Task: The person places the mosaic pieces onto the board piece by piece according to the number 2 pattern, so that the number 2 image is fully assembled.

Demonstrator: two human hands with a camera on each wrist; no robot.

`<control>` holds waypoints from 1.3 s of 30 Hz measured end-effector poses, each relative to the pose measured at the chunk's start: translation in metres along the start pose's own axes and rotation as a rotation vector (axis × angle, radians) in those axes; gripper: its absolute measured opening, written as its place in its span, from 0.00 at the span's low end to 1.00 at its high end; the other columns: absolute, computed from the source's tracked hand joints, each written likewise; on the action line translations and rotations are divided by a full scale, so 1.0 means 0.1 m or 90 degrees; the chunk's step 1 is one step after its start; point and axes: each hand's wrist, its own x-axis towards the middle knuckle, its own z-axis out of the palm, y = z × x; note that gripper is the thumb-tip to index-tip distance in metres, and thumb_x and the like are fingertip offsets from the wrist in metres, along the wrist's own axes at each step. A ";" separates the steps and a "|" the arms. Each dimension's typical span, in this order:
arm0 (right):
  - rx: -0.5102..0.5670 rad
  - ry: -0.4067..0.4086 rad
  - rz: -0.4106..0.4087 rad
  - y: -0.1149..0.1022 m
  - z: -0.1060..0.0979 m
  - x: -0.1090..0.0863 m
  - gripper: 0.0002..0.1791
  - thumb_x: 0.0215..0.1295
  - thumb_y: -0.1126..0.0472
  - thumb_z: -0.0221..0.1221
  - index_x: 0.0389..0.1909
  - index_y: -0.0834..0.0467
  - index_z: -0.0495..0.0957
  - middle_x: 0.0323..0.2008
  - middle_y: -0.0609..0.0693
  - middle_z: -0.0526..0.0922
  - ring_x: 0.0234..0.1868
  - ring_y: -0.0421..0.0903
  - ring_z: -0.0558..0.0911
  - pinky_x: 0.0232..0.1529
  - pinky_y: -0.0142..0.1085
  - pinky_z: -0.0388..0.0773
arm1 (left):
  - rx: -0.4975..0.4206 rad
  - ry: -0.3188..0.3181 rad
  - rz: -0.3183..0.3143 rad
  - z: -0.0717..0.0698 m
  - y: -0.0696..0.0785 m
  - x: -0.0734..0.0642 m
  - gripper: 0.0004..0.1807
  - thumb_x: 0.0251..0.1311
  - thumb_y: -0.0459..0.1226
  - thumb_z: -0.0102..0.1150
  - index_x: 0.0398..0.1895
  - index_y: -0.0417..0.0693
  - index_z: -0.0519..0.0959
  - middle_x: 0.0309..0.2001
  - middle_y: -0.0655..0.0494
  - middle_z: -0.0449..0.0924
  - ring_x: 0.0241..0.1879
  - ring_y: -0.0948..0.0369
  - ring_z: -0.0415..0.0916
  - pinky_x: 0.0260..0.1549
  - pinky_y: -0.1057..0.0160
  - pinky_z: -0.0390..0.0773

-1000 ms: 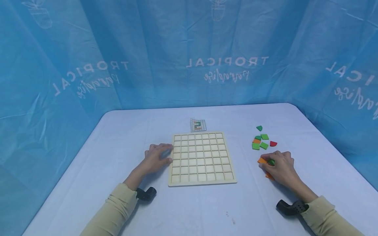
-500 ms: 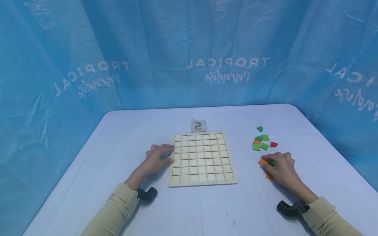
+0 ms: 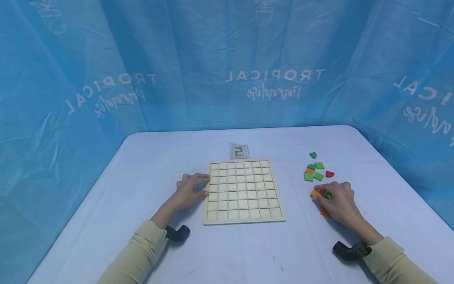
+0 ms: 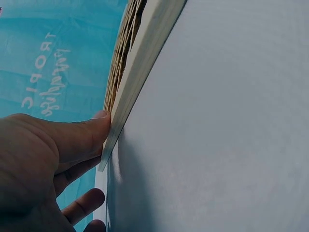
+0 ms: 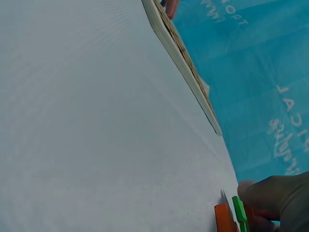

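A pale wooden grid board (image 3: 242, 190) lies flat on the table, its squares bare. My left hand (image 3: 188, 192) touches the board's left edge with thumb and fingertips spread apart; the left wrist view shows the thumb (image 4: 87, 137) against the rim. Beyond the board's far edge lies a small pattern card (image 3: 239, 151) with a coloured figure on a grid. To the right, my right hand (image 3: 335, 199) bends over several pieces, thumb and index finger at either side of an orange tile (image 3: 315, 193). A green piece (image 3: 327, 195) shows between them, and another orange tile (image 3: 324, 213) is partly hidden under the hand.
Past my right hand lie loose pieces: green square tiles (image 3: 308, 177), an orange one (image 3: 309, 170), a red rounded piece (image 3: 330, 174) and a dark green rounded piece (image 3: 313, 155). A white cloth (image 3: 241, 252) covers the table. Blue printed sheets (image 3: 198, 51) surround its far sides.
The view shifts very slightly. Both hands, the board and the pieces otherwise keep their places.
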 end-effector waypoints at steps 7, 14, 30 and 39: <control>0.012 0.016 -0.020 -0.09 0.00 0.04 0.17 0.54 0.65 0.68 0.45 0.67 0.82 0.42 0.63 0.79 0.48 0.61 0.62 0.42 0.53 0.55 | -0.002 0.004 -0.004 0.00 0.00 0.00 0.25 0.59 0.37 0.64 0.60 0.43 0.75 0.63 0.52 0.70 0.52 0.50 0.60 0.47 0.45 0.53; 0.025 0.031 -0.013 -0.20 0.02 0.09 0.16 0.53 0.66 0.68 0.43 0.66 0.82 0.43 0.63 0.79 0.49 0.60 0.61 0.41 0.52 0.58 | 0.013 0.006 -0.013 0.01 0.01 0.00 0.25 0.58 0.37 0.65 0.60 0.43 0.76 0.63 0.52 0.71 0.52 0.51 0.60 0.47 0.47 0.55; 0.035 0.043 -0.081 -0.40 0.15 0.32 0.16 0.51 0.68 0.68 0.43 0.64 0.84 0.38 0.57 0.83 0.49 0.58 0.63 0.44 0.51 0.57 | 0.012 0.006 -0.013 0.00 0.05 -0.02 0.25 0.58 0.37 0.64 0.60 0.42 0.76 0.63 0.52 0.71 0.53 0.50 0.60 0.48 0.46 0.54; 0.053 0.043 -0.119 -0.51 0.22 0.45 0.17 0.51 0.67 0.70 0.44 0.63 0.84 0.37 0.54 0.81 0.47 0.55 0.64 0.42 0.48 0.58 | 0.024 0.006 -0.025 0.01 0.07 -0.03 0.25 0.58 0.38 0.65 0.60 0.43 0.76 0.62 0.52 0.71 0.52 0.50 0.61 0.47 0.47 0.55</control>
